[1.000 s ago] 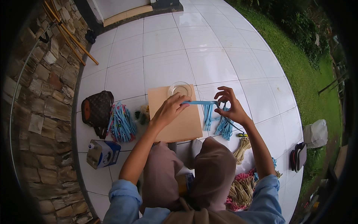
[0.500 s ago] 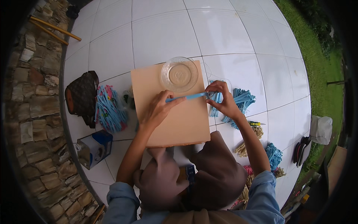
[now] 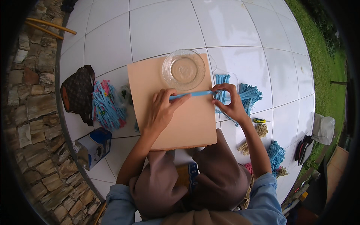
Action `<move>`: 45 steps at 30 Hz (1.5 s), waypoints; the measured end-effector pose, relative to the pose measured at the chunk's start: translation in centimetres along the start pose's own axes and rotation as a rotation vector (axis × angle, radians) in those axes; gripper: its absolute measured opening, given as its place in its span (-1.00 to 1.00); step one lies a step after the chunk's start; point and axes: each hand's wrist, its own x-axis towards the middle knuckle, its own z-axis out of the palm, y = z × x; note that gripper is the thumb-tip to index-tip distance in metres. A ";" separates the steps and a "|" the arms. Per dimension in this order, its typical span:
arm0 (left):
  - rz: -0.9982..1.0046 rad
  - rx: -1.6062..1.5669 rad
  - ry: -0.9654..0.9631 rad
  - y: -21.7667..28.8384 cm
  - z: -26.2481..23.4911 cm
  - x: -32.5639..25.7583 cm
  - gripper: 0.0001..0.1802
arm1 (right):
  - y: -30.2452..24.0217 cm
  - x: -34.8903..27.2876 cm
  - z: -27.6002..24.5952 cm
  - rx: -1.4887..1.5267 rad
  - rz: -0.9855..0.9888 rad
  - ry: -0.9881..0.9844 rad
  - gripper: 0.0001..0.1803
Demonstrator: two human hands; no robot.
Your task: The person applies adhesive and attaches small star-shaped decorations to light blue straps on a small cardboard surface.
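Observation:
A flat light-blue strip (image 3: 200,93) stretches almost level between my hands, above a tan board (image 3: 180,127) that lies before my knees. My left hand (image 3: 162,110) pinches its left end between thumb and fingers. At the other end, my right hand (image 3: 233,104) has its curled fingers and thumb closed on the strip; a thin tail hangs below them. A clear patterned glass plate (image 3: 167,73) rests on the far part of the board, just beyond the strip. Close to my right hand lie bundles of blue knotted strips (image 3: 248,98), partly hidden by it.
Left of the board are blue-and-pink strips (image 3: 107,107), a brown bag (image 3: 78,93) and a blue tin can (image 3: 95,146). To the right lie a yellow-green screwdriver (image 3: 259,120), beige bundles (image 3: 258,135) and a blue bundle (image 3: 276,155). A stone wall (image 3: 33,150) borders the left.
The loop that showed at my right fingertips is no longer visible, and the strip looks straighter there. My right hand has shifted slightly right. The whole view has moved a little.

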 end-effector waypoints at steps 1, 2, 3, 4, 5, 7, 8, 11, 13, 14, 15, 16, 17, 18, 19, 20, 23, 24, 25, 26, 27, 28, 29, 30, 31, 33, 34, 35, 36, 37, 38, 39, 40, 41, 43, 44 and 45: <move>-0.005 -0.007 -0.001 0.0 0.1 0.0 -0.50 | 0.0 0.0 0.0 -0.008 0.004 0.001 -0.50; -0.011 -0.013 -0.001 0.0 0.1 0.0 -0.50 | -0.1 0.0 0.0 -0.016 0.007 0.001 -0.50; -0.017 -0.020 -0.001 0.1 0.1 -0.1 -0.51 | -0.2 0.1 0.0 -0.023 0.009 0.002 -0.50; -0.030 -0.032 0.016 0.2 0.0 0.0 -0.50 | -0.2 0.1 0.0 -0.059 -0.048 0.022 -0.49; -0.042 -0.044 0.034 0.3 0.0 0.1 -0.49 | -0.1 0.1 0.1 -0.096 -0.107 0.042 -0.48; -0.048 -0.059 0.053 0.4 0.1 0.1 -0.50 | 0.2 -0.2 0.4 -0.132 -0.178 0.083 -0.47; -0.042 -0.060 0.055 0.2 0.3 0.0 -0.52 | 0.2 -0.5 0.7 -0.131 -0.189 0.103 -0.47; -0.039 -0.064 0.059 0.1 0.5 -0.1 -0.54 | 0.8 -1.4 1.6 -0.132 -0.228 0.150 -0.49; -0.037 -0.064 0.055 0.0 0.7 -0.2 -0.53 | 0.9 -1.9 2.0 -0.132 -0.233 0.183 -0.49; -0.034 -0.060 0.048 -0.1 0.7 -0.2 -0.52 | 1.0 -1.8 2.0 -0.143 -0.247 0.172 -0.49; -0.031 -0.056 0.042 -0.1 0.7 -0.2 -0.52 | 1.2 -1.7 1.9 -0.154 -0.262 0.161 -0.48; -0.027 -0.062 0.045 -0.1 0.7 -0.2 -0.51 | 1.3 -1.6 1.8 -0.166 -0.276 0.151 -0.48; -0.024 -0.065 0.049 -0.1 0.6 -0.1 -0.51 | 1.3 -1.5 1.6 -0.191 -0.294 0.134 -0.48; -0.021 -0.068 0.054 -0.1 0.6 -0.1 -0.50 | 1.2 -1.3 1.4 -0.216 -0.312 0.118 -0.48; -0.022 -0.069 0.052 -0.1 0.6 -0.1 -0.50 | 1.1 -1.2 1.2 -0.241 -0.331 0.101 -0.48; -0.022 -0.072 0.052 -0.1 0.6 -0.1 -0.50 | 0.9 -1.1 1.0 -0.248 -0.330 0.093 -0.49; -0.023 -0.061 0.052 0.0 0.5 -0.1 -0.50 | 0.7 -1.0 0.7 -0.265 -0.326 0.074 -0.52; -0.023 -0.055 0.052 0.1 0.4 -0.1 -0.50 | 0.7 -1.1 0.6 -0.269 -0.322 0.072 -0.53; -0.023 -0.059 0.050 0.1 0.4 -0.1 -0.50 | 0.7 -1.1 0.5 -0.273 -0.318 0.069 -0.53; -0.023 -0.062 0.048 0.1 0.4 -0.1 -0.50 | 0.8 -1.1 0.5 -0.278 -0.322 0.070 -0.54; -0.023 -0.066 0.046 0.1 0.4 0.0 -0.50 | 0.9 -1.1 0.6 -0.283 -0.326 0.071 -0.54; -0.027 -0.070 0.048 0.2 0.3 0.0 -0.49 | 0.9 -1.1 0.6 -0.289 -0.329 0.072 -0.54; -0.034 -0.071 0.051 0.3 0.2 0.2 -0.49 | 0.6 -0.9 0.6 -0.345 -0.343 0.053 -0.53; -0.040 -0.073 0.055 0.4 0.1 0.2 -0.48 | 0.2 -0.8 0.4 -0.402 -0.356 0.035 -0.50; -0.042 -0.070 0.055 0.4 0.1 0.2 -0.49 | -0.3 -0.6 0.3 -0.460 -0.369 0.017 -0.48; -0.044 -0.065 0.060 0.4 0.3 0.2 -0.50 | -2.0 0.4 0.3 -0.594 -0.374 -0.012 -0.37; -0.044 -0.065 0.063 0.4 0.4 0.1 -0.51 | -3.0 0.9 0.5 -0.663 -0.375 -0.028 -0.31; -0.047 -0.061 0.065 0.2 0.5 0.0 -0.51 | -3.7 1.4 0.9 -0.742 -0.352 -0.076 -0.27; -0.045 -0.061 0.067 0.1 0.5 0.0 -0.52 | -4.5 2.0 1.2 -0.827 -0.325 -0.122 -0.22; -0.047 -0.066 0.063 0.2 0.5 -0.1 -0.52 | -5.2 2.4 1.4 -0.911 -0.297 -0.168 -0.18; -0.051 -0.067 0.060 0.2 0.5 -0.1 -0.51 | -5.8 2.8 1.6 -0.905 -0.256 -0.174 -0.14; -0.054 -0.068 0.057 0.2 0.5 0.0 -0.51 | -6.3 3.2 1.4 -0.892 -0.220 -0.213 -0.14; -0.046 -0.064 0.065 0.1 0.5 0.0 -0.51 | -6.9 3.6 1.1 -0.880 -0.184 -0.251 -0.14; -0.038 -0.063 0.071 0.1 0.6 0.0 -0.52 | -7.3 3.9 1.0 -0.867 -0.145 -0.291 -0.14; -0.038 -0.060 0.072 0.0 0.5 -0.1 -0.52 | -7.8 4.7 0.9 -0.830 -0.121 -0.338 -0.14; -0.042 -0.060 0.067 0.0 0.5 -0.1 -0.52 | -8.0 5.0 0.9 -0.813 -0.107 -0.360 -0.15; -0.047 -0.061 0.062 0.0 0.4 -0.1 -0.53 | -8.0 5.2 0.8 -0.809 -0.101 -0.381 -0.15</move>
